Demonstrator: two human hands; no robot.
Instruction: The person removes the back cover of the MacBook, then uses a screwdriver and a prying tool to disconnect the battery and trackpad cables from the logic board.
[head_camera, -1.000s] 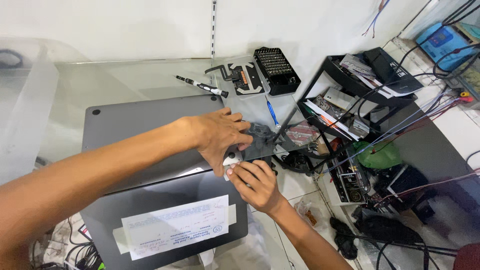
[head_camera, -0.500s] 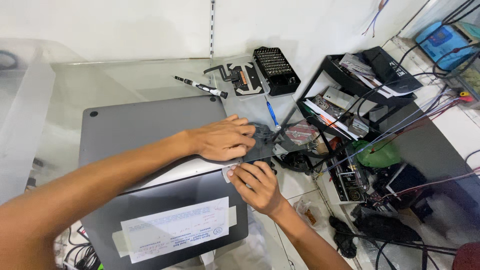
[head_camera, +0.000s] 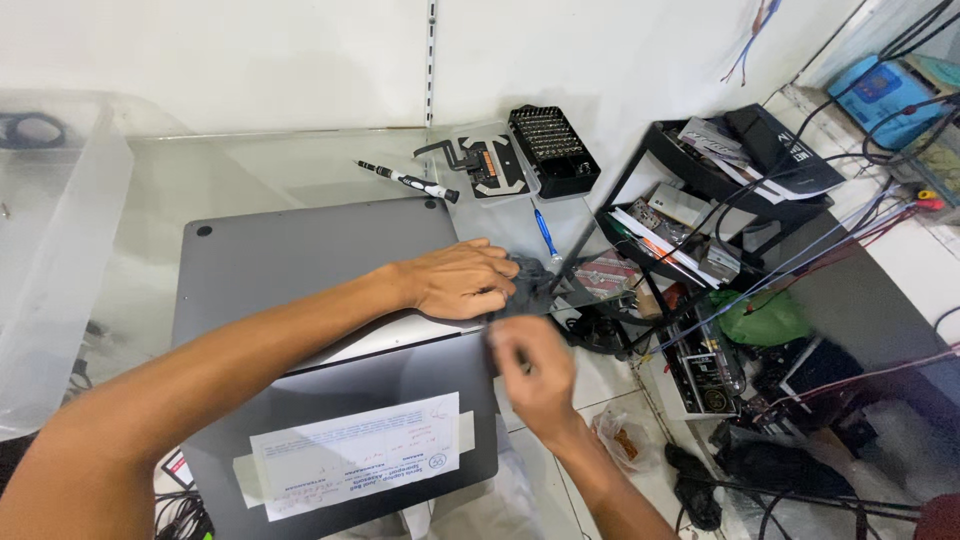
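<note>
- Here, the left hand (head_camera: 462, 280) lies palm-down at the right edge of the grey metal laptop base (head_camera: 300, 262), fingers curled together and pressing onto a crumpled dark grey cloth (head_camera: 530, 285) that bunches just off the laptop's corner; the flat weight looks meant to keep both cloth and machine from sliding.
- The right hand (head_camera: 535, 365) hovers just below the cloth, over the seam between the two laptop halves. It is blurred, so I cannot tell whether its fingers pinch anything or are merely bunched loosely.
- Nearer the person sits the dark laptop panel (head_camera: 350, 430), touching the grey base along a pale strip, probably the hinge side. A white paper label (head_camera: 355, 455) is taped across it with pale tape, likely so the note stays with the machine.
- Everything rests on a glass tabletop (head_camera: 250, 170), pushed against the white wall.
- Well apart from the hands, at the back, lie a black-handled screwdriver (head_camera: 410, 181), a black case of screwdriver bits (head_camera: 552, 150) standing open, and beside it a small black-and-orange part on a clear sheet (head_camera: 487, 160) — all parked within reach but clear of the work.
- A blue pen (head_camera: 545, 232) lies near the table's right edge, just above the cloth.
- To the right, a black wire rack (head_camera: 720, 210) holds papers and boxes among tangled cables.
</note>
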